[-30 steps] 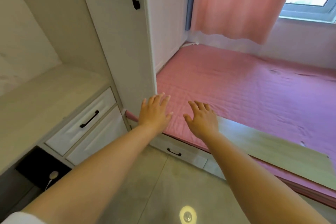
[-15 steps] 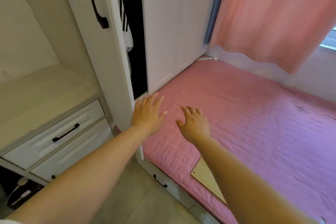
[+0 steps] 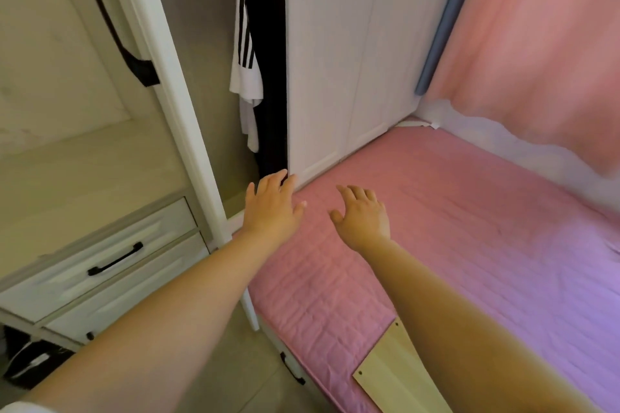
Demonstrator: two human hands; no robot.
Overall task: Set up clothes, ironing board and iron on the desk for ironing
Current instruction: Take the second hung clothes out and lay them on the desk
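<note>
Both arms stretched forward over the near corner of a pink mat. Left hand palm down, fingers spread and straight, holding nothing, fingertips just short of the dark wardrobe gap; whether touching the door edge cannot be told. Right hand also palm down, fingers loosely spread, empty, hovering above the mat just beside the left hand.

Clothes hanging inside the gap: white fabric with black stripes, beside something black, above and beyond the left hand, not touched. Open door swung out at left, a long black handle on its face. Closed doors to the right of the gap, each with a black handle near the top.

Desk at far left, pale top, with two white drawers below it, black pulls on both. Dark items under the drawers, too blurred to name.

Pink curtain at right, hanging down to the far edge of the mat, a blue strip between it and the closed doors. Pale wooden board lying on the near edge of the mat, partly under the right forearm. Black pull on the white base below the mat. Tiled floor at the bottom.
</note>
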